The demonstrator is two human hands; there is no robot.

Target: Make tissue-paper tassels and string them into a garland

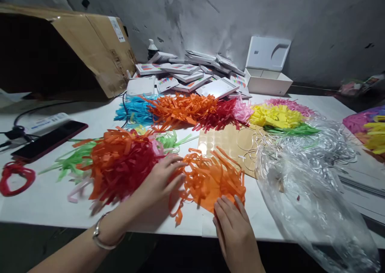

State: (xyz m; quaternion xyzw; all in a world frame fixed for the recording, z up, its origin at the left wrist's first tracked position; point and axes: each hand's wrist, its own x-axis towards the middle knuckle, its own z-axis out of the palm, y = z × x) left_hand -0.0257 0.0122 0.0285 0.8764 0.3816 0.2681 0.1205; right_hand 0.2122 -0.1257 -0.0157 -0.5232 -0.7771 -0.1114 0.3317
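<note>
The white table (45,201) carries all items. A cardboard box (90,52) lies on its side at the far left. A clear plastic bag (306,201) sits at the right. A red-orange fringe pile (120,164) lies left of centre. The orange fringed paper piece (210,180) lies near the front edge, between the two hands. The left hand (159,180), fingers extended and loosely spread, rests flat against its left edge. The right hand (234,229), fingers straight and close together, presses on its lower right corner. Neither hand pinches anything.
</note>
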